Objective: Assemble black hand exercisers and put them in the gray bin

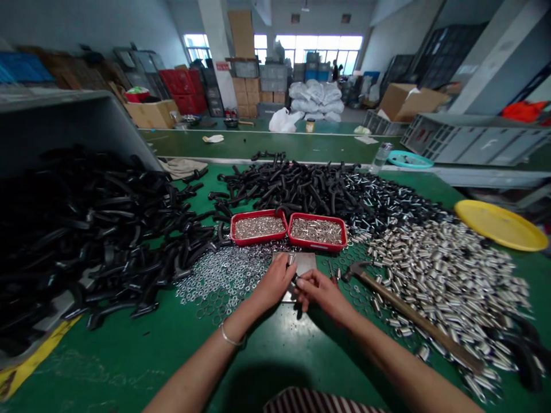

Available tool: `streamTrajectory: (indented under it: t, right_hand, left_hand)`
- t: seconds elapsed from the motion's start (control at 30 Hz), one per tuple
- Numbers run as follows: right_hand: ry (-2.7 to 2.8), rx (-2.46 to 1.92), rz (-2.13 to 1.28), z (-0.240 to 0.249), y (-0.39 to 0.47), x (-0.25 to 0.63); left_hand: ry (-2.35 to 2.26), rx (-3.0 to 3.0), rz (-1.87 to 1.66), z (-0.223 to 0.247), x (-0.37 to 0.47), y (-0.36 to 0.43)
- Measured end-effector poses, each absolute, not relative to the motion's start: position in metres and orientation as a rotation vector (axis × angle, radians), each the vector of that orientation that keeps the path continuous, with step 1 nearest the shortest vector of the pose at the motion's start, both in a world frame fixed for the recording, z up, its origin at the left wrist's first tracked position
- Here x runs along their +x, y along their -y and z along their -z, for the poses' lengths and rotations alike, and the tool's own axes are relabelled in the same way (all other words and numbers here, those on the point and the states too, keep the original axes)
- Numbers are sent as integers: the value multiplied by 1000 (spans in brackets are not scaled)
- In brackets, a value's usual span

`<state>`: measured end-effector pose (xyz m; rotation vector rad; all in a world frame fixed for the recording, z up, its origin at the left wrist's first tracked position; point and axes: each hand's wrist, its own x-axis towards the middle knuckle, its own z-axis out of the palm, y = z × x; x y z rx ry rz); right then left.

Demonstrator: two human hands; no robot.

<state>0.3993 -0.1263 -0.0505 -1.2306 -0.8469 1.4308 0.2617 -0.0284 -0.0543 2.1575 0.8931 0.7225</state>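
Note:
My left hand (274, 282) is closed around a small silver ribbed piece, which looks like a coil spring (291, 259), its end standing up between thumb and fingers. Close beside it, my right hand (319, 293) has its thumb and fingertips pinched together near a small dark part; what exactly they hold is hidden. Both hands are over a flat metal plate (306, 261) on the green table (172, 367). Beyond the plate stand two red trays, the left tray (258, 240) and the right tray (317, 247), both full of small metal pieces.
A hammer (413, 315) lies right of my hands, against a heap of silver springs (456, 275). Washers (224, 275) are scattered left. Black handle-shaped parts (297, 186) pile behind the trays and spill from a grey bin (86, 115). A yellow lid (501, 225) lies far right.

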Motion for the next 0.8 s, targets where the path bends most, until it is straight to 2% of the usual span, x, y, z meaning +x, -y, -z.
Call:
streamTrajectory:
  t: [0.07,0.23,0.37,0.5,0.57,0.67,0.8]
  right_hand:
    - [863,-1245,-1383,55,125,405]
    - [971,-1291,-1596,64,132,425]
    - [1320,-1499,-1206,56,160,454]
    - [1558,-1632,-894,42,186,497]
    - [1607,-1693,-773,42,192,518]
    - [1694,-1786,-534,56,197,548]
    - [1883,-1970,-18,97,210,586]
  left_hand:
    - [-879,2233,-599,53,270,17]
    - [-844,2485,-261,55,284,6]
    - [-849,2660,-67,44,288,6]
    - [-857,2702,-274,23,317,-23]
    - [-971,2765,-249,15,341,-47]
    - [-1121,2838,-85,13,375,-77]
    - [-1118,2853,-3,22,390,-90]
